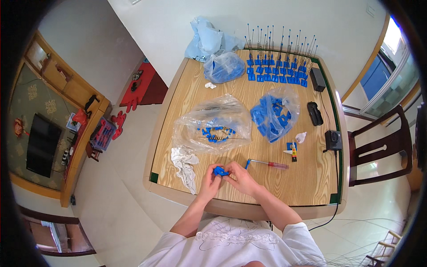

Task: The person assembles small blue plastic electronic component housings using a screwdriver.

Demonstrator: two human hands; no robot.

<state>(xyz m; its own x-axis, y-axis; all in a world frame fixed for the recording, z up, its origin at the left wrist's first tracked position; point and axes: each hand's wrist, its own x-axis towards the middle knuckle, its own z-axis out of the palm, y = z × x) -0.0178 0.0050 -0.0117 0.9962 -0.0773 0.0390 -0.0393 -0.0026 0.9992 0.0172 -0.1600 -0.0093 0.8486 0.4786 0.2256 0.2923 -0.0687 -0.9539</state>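
Note:
Both hands meet near the table's front edge around a small blue plastic part (219, 171). My left hand (209, 180) has its fingers closed on the part's left side. From the other side, my right hand (240, 179) pinches it between thumb and fingers, which hide some of its shape. Just beyond my right hand lies a screwdriver (278, 165) with a reddish handle, its shaft pointing left to a small blue piece (247, 164). A crumpled white cloth (184, 168) is left of my hands. Farther off, a clear bag (184, 127) holds blue pieces and springs.
Another clear bag (291, 99) contains blue parts. A glue tube (293, 155) lies at right, near a black case (315, 114) and a black box (332, 140) with a cable. Several blue bases with upright springs (278, 71) fill the far right. Bags (224, 66) stand far left.

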